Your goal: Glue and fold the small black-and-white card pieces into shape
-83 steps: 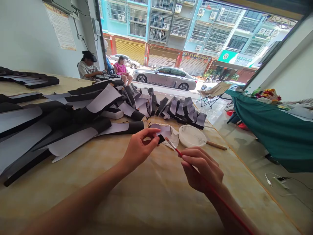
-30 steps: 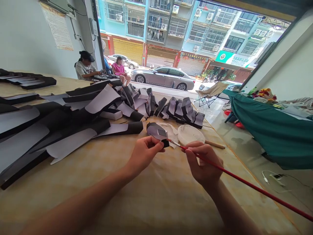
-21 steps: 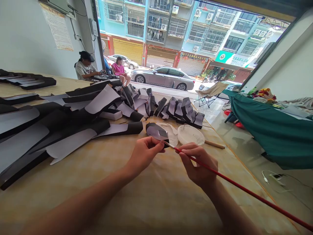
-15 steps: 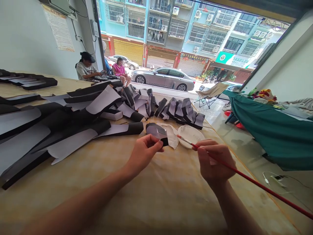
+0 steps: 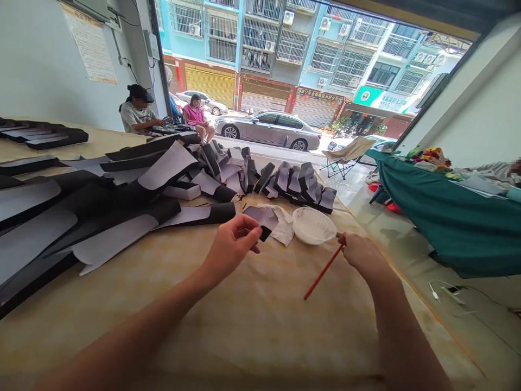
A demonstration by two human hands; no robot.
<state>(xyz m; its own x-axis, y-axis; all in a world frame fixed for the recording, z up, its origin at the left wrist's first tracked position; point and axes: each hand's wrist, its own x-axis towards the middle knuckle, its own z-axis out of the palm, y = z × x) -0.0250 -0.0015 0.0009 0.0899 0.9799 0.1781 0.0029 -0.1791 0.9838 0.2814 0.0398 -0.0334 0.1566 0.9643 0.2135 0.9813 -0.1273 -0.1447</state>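
My left hand (image 5: 230,247) is closed in a pinch on a small black and grey cut piece (image 5: 264,218), held just above the yellowish table (image 5: 252,320). My right hand (image 5: 360,252) is closed on a long red-handled brush (image 5: 323,271). It is beside the white shallow dish (image 5: 313,225), with the red handle slanting back toward me. The brush tip is hidden by my hand. A white rag (image 5: 283,228) lies between the piece and the dish.
A large heap of black and grey cut pieces (image 5: 122,195) covers the table's left and far side. A folded row of pieces (image 5: 297,184) stands behind the dish. Two people (image 5: 163,111) sit by the doorway. A green-covered table (image 5: 443,212) stands at the right.
My right hand moved right, away from the piece, to the dish's right side and turned the brush so its handle points toward me. My left hand kept its hold on the piece.
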